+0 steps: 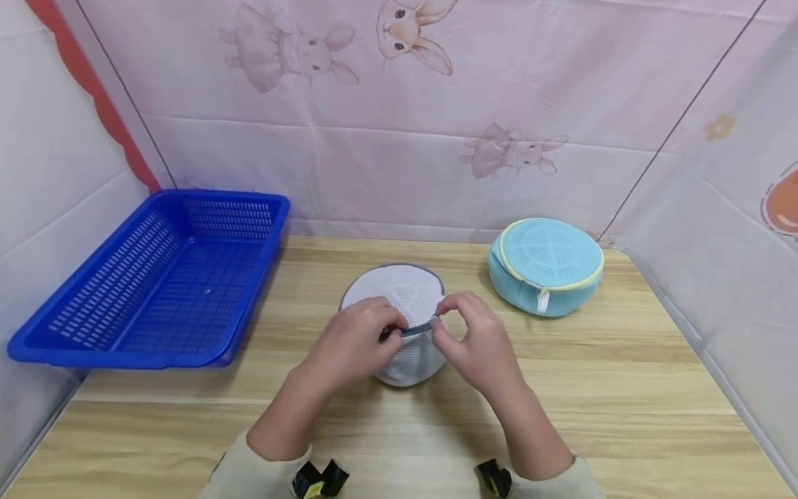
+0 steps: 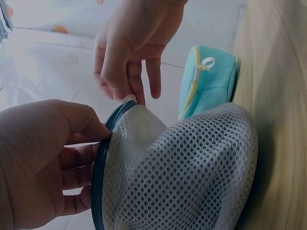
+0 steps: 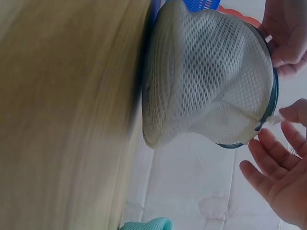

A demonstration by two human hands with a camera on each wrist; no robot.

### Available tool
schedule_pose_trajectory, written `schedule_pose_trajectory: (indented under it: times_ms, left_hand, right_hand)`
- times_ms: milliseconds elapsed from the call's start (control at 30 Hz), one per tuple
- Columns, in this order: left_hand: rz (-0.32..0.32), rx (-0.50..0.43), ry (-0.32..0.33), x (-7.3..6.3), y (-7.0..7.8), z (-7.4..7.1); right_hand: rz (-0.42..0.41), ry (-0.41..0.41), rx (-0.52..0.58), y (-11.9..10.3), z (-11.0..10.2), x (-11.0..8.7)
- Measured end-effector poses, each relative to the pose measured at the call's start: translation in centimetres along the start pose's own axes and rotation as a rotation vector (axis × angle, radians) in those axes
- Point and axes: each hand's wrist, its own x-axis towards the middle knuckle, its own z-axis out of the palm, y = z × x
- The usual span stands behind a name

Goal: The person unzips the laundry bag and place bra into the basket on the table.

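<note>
A round white mesh laundry bag (image 1: 410, 362) with a dark blue zipper (image 2: 99, 167) round its top stands on the table, its sides sagging inward. My left hand (image 1: 360, 338) pinches the zipper edge at the front left, thumb and forefinger on the trim. At the front right of that edge, my right hand (image 1: 479, 341) pinches the small white zipper pull (image 3: 275, 119) between thumb and forefinger. In the right wrist view its other fingers (image 3: 268, 160) are spread below the zipper. The bag's lid lies over the top, and its inside is hidden.
A blue plastic basket (image 1: 140, 359) with slotted sides stands at the left. Back right sits a teal mesh laundry bag (image 1: 548, 258) with a yellow zipper edge and a white pull tab. Printed cloth walls (image 1: 399, 180) enclose the wooden table (image 1: 623, 388) at the back and sides.
</note>
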Motion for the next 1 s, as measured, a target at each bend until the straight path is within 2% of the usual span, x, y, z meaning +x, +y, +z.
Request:
schedule_pose_trajectory:
  times_ms: [167,367,600,733,800,900,1000]
  left_hand:
    - [0.017,0.016,-0.003,0.0,0.4,0.2]
    - [0.045,0.048,0.042,-0.2,0.7,0.3]
    - [0.177,0.068,0.180,-0.2,1.4,0.7]
    - [0.213,0.103,0.263,-0.2,1.8,1.0]
    - [0.221,0.105,0.320,-0.2,2.0,0.8]
    - [0.246,0.079,0.401,-0.4,2.2,0.4]
    - [0.257,0.063,0.404,-0.5,2.2,-0.1]
  right_hand:
    - [0.079,-0.081,0.002,-0.1,0.3,-0.2]
    - [0.121,-0.126,-0.012,-0.3,0.5,-0.2]
    - [0.201,-0.139,-0.034,-0.6,0.6,-0.2]
    - [0.265,-0.168,-0.040,-0.6,0.6,-0.1]
    - [0.290,-0.160,-0.028,-0.5,0.6,0.0]
    - [0.343,-0.107,0.050,0.1,0.5,0.1]
    - [0.428,-0.015,0.175,0.9,0.4,0.3]
